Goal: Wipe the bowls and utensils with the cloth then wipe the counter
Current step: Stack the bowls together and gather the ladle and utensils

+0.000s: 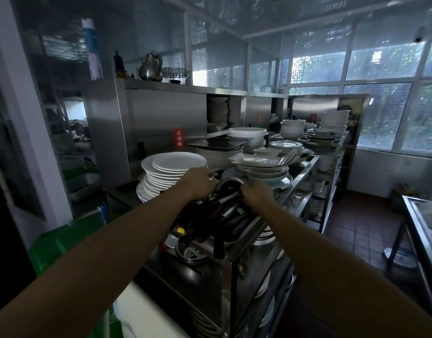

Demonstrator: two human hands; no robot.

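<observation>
A heap of dark-handled metal utensils [224,215] lies on the near end of the steel counter [305,176]. My left hand [197,182] reaches into the far side of the heap with fingers curled round metal ladle handles. My right hand [255,195] grips dark utensil handles just to the right of it. A ladle bowl [230,182] shows between the two hands. No cloth is visible in this dim view. A small steel bowl [190,252] sits at the near edge below the heap.
A stack of white plates [171,169] stands just left of my left hand. More plates, trays [258,161] and bowl stacks [291,129] crowd the counter beyond. Steel cabinets [161,118] back it. Green crates [63,242] sit low left; a tiled aisle [361,235] runs right.
</observation>
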